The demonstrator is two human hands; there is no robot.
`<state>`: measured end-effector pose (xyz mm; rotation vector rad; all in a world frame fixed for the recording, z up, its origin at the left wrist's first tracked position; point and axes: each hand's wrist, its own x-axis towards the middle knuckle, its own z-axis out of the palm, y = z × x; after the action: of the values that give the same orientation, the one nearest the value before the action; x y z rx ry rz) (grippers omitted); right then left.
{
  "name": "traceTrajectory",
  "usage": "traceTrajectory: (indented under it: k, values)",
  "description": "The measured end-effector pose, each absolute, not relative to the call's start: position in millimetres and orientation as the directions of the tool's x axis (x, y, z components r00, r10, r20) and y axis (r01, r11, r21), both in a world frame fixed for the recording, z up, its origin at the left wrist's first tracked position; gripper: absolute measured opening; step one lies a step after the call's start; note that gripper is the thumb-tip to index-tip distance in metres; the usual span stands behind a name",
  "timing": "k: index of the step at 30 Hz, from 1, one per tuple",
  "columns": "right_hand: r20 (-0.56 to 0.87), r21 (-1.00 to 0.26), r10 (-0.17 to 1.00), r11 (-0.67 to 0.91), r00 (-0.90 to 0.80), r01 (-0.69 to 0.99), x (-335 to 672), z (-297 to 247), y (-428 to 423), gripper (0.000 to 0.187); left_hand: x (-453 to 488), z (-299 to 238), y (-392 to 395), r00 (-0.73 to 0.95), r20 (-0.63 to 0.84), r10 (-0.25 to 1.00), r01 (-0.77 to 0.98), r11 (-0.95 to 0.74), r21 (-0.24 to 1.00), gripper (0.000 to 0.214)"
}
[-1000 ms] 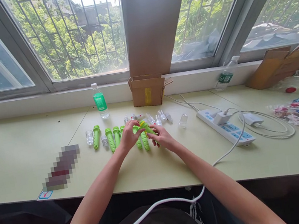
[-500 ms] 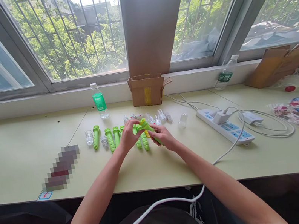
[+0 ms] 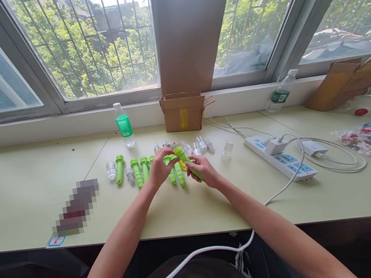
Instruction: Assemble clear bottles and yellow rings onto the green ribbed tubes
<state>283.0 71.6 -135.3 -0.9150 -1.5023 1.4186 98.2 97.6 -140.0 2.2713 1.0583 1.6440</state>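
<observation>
Tilted above the table is a green ribbed tube (image 3: 188, 161), its wide yellow-edged end up and to the left. My right hand (image 3: 205, 170) is closed around its lower part. The fingers of my left hand (image 3: 159, 168) are pinched at the wide end; whether a small part sits between them is too small to tell. Under and beside my left hand lie several more green tubes (image 3: 137, 174), partly hidden by it. A separate green tube (image 3: 119, 170) lies further left, next to a clear plastic cap (image 3: 111, 170). A yellow piece (image 3: 183, 165) shows behind the held tube.
More clear caps (image 3: 201, 143) lie behind my hands, another clear cap (image 3: 227, 150) to the right. A water bottle (image 3: 124, 125) and a cardboard box (image 3: 183, 112) stand at the back. A power strip (image 3: 281, 158) with cables lies right; a white cable (image 3: 204, 251) crosses before me.
Both hands keep nearly the same place on the green tube, which has turned slightly at most. The view has shifted a little; nothing else has visibly moved.
</observation>
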Motion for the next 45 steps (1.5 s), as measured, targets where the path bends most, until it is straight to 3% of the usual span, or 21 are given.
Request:
traceTrajectory:
  k: [7,15,22,45]
  values:
    - [0.098,-0.995,0.922,0.1,-0.375,-0.014,285,-136,71,0.035,98,-141,98,0.174,0.745,0.644,0.417,-0.733,0.537,0.013]
    - [0.16,-0.966,0.924,0.218,-0.347,0.136,283,-145,77,0.035,99,-145,99,0.158,0.757,0.634,0.441,-0.731,0.521,0.016]
    - [0.223,-0.946,0.921,0.283,-0.318,0.159,281,-151,78,0.034,100,-152,102,0.165,0.751,0.639,0.468,-0.721,0.511,0.02]
    - [0.158,-0.971,0.93,0.208,-0.333,0.12,282,-158,80,0.036,102,-152,98,0.141,0.751,0.645,0.502,-0.7,0.508,0.014]
